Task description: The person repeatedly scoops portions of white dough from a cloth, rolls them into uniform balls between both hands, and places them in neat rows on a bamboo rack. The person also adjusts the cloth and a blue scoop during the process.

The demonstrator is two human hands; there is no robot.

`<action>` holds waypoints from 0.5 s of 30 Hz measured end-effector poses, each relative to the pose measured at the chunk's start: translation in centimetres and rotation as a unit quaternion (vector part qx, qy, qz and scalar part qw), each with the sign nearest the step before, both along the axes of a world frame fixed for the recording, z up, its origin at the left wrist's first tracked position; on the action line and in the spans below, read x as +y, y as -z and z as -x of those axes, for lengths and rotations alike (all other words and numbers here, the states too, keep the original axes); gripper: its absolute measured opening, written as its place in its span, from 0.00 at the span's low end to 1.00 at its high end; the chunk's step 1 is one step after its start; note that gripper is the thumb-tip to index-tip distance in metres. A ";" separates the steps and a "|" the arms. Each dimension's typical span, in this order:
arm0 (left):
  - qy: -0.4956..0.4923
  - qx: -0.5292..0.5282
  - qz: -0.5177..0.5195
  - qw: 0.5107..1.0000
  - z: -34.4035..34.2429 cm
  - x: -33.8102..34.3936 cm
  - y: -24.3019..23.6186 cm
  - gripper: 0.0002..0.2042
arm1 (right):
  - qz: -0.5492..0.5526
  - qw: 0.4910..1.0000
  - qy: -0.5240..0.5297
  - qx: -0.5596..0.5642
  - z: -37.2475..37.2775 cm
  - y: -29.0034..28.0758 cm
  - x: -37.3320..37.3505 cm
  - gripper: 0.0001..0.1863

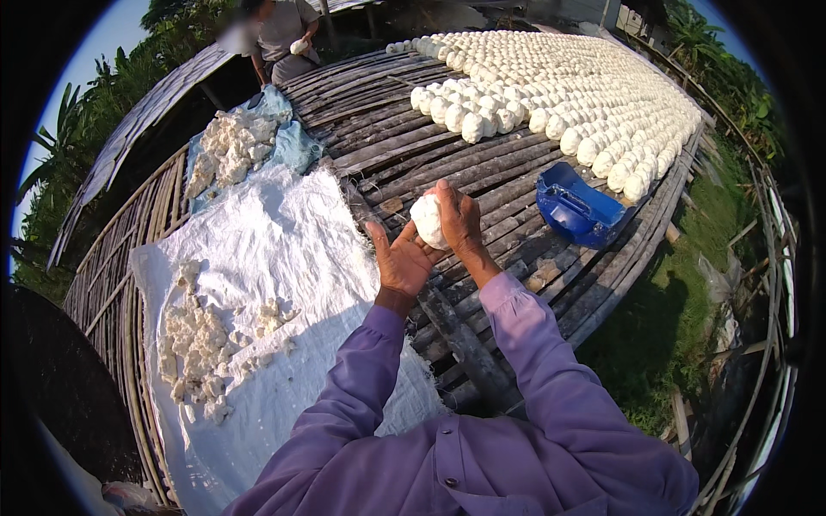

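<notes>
White sheet [275,215] taken as landmark; it lies on a platform of poles [361,107]. White ball [425,222] is up in both hands, just right of the sheet's far right corner. Right hand [463,225]: fingers curled round the ball's right side, thumb over the top, gripping it. Left hand [404,265]: mostly open, palm up, fingertips at the ball's underside, thumb spread clear. Crumbly off-white lumps [194,344] lie on the sheet's left part. Blue plastic container [572,211], cut open, sits well to the right of the sheet. Rows of white balls [594,95] cover the platform beyond and right of the sheet. Light-blue cloth [292,142] adjoins the sheet's far edge, bearing a heap of chunks [232,144]. Beyond it stands another person [284,30], holding a similar ball [299,46].
</notes>
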State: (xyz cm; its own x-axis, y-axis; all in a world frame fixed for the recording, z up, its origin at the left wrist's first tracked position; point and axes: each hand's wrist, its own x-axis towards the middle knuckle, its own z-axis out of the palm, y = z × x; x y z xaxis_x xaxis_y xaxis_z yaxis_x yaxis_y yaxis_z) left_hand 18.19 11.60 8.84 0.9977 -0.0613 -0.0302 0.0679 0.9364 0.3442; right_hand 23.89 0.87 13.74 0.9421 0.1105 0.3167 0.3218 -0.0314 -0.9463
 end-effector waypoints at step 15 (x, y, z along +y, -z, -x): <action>0.047 -0.005 -0.058 0.997 -7.9 1.0 1.0 0.54 | 0.054 0.997 0.037 0.046 -7.9 2.2 0.3 0.34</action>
